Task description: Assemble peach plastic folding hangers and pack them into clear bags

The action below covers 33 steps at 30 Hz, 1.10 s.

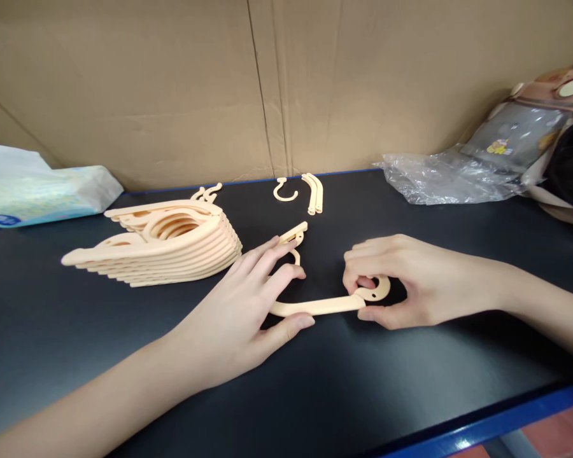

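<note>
A cream plastic folding hanger [322, 307] lies on the black tabletop, its near arm pointing to the right. My left hand [241, 312] is laid over its left part, thumb along the near arm and fingers reaching across to the far pieces, so the middle is hidden. My right hand [424, 280] pinches the right end, where a curved end piece [383, 290] meets the arm. Beyond my left fingers, another narrow arm [293, 233] with a curved piece sticks out. Left of my left hand sits a stack of cream hangers [186, 264].
At the back lie a loose hook [285, 196], a pair of curved arms [314, 194] and small hanger parts [207, 193]. A tissue pack [52, 191] is at left, with clear plastic wrap [439, 178] and a bag [520, 137] at right. Cardboard [172, 83] walls the back.
</note>
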Motion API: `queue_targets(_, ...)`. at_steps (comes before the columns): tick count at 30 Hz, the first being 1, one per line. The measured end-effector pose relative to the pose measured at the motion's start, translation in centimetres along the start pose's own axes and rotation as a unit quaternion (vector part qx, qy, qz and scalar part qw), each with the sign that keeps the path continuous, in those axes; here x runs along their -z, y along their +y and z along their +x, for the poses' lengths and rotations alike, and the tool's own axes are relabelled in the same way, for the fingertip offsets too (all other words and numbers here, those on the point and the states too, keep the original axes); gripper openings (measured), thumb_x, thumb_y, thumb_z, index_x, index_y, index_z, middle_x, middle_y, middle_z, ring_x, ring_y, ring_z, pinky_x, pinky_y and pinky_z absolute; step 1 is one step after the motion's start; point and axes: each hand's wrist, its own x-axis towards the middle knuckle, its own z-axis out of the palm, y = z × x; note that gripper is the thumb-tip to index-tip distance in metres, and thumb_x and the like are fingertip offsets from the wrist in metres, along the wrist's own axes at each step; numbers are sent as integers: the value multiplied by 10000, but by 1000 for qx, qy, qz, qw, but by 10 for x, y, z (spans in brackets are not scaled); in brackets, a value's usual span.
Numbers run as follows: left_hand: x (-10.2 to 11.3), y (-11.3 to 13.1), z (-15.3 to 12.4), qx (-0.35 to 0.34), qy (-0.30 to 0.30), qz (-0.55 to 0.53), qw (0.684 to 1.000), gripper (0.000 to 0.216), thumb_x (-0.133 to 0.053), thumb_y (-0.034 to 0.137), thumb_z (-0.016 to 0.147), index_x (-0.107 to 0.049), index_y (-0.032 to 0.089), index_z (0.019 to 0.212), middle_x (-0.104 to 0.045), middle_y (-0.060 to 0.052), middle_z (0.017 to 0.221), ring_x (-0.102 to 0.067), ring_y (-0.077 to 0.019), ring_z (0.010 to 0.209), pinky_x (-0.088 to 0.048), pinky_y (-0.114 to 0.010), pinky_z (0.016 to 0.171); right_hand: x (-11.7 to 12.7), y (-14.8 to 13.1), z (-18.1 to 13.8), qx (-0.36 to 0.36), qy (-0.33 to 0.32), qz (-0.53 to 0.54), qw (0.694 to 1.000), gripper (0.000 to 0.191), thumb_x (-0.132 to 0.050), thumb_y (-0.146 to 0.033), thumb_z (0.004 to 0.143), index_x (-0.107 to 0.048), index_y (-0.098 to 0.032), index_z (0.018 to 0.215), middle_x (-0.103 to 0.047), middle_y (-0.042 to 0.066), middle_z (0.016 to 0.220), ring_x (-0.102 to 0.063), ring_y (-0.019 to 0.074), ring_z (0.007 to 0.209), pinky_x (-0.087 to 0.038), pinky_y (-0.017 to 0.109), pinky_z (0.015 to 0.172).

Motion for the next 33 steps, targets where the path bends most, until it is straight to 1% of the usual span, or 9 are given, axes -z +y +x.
queue_targets(3, -2, 0, 0, 8, 10, 11, 1000, 427, -524, 518, 947, -526, 204, 1236, -430, -128, 1495, -311, -308, 1433, -377, -495, 1105, 1, -2, -2, 12, -20, -5, 1000, 67, -681, -284, 837, -655, -223, 847, -607, -3, 893, -518, 166, 858, -364, 303, 782)
queue_targets(7, 0, 0, 1, 13, 6, 20, 1000, 458, -531, 519, 940, -536, 187, 1256, -443, -140, 1489, -344, -322, 1414, -393, -514, 1092, 3, -1, -5, 16, -3, -35, 999, 89, -648, -326, 895, -719, -275, 875, -586, 13, 1091, -501, 192, 994, -359, 346, 880)
queue_targets(10, 1, 0, 2, 15, 1, 22, 1000, 475, -536, 516, 939, -536, 183, 1277, -461, -138, 1474, -361, -328, 1403, -405, -523, 1083, 4, 0, -8, 22, 23, -83, 996, 143, -597, -331, 937, -729, -290, 896, -571, 19, 1064, -502, 190, 958, -365, 341, 853)
queue_targets(13, 0, 0, 2, 18, 9, 14, 1000, 460, -532, 506, 945, -536, 192, 1280, -471, -126, 1454, -378, -313, 1391, -414, -500, 1085, 3, 1, -8, 25, 51, -149, 987, 129, -599, -312, 934, -713, -255, 957, -592, 23, 959, -522, 183, 843, -370, 326, 779)
queue_targets(16, -1, 0, 2, 20, 8, 9, 1000, 448, -522, 494, 954, -535, 191, 1283, -475, -124, 1434, -395, -301, 1378, -420, -482, 1086, 3, 1, -8, 9, 54, -204, 977, 159, -626, -341, 914, -705, -220, 979, -625, 6, 812, -531, 170, 685, -369, 318, 706)
queue_targets(18, -1, 0, 2, 24, 4, 10, 1000, 473, -519, 504, 954, -522, 186, 1305, -483, -125, 1427, -393, -302, 1380, -418, -485, 1092, 3, 1, -9, -6, 54, -227, 972, 185, -640, -370, 900, -710, -212, 968, -635, 5, 762, -550, 175, 651, -373, 313, 673)
queue_targets(21, 0, -1, 2, 28, 2, 9, 1000, 524, -508, 526, 954, -482, 172, 1340, -503, -125, 1423, -382, -297, 1393, -407, -486, 1110, 2, 1, -12, -24, 65, -233, 970, 225, -638, -414, 894, -707, -224, 994, -657, 31, 840, -606, 200, 726, -407, 319, 681)
queue_targets(25, 0, -1, 2, 29, 11, -3, 1000, 568, -495, 530, 958, -410, 161, 1382, -493, -129, 1445, -364, -282, 1412, -403, -470, 1123, 0, 1, -13, -33, 63, -199, 977, 227, -633, -443, 895, -692, -252, 1002, -648, 43, 1000, -617, 199, 808, -457, 333, 725)
queue_targets(33, 0, 0, 1, 38, 2, -28, 999, 696, -551, 534, 924, -276, 181, 1458, -398, -136, 1527, -351, -271, 1433, -394, -466, 1148, -6, -5, -4, 37, 45, -152, 987, 213, -651, -405, 884, -678, -212, 970, -628, 50, 1053, -592, 192, 897, -456, 334, 792)
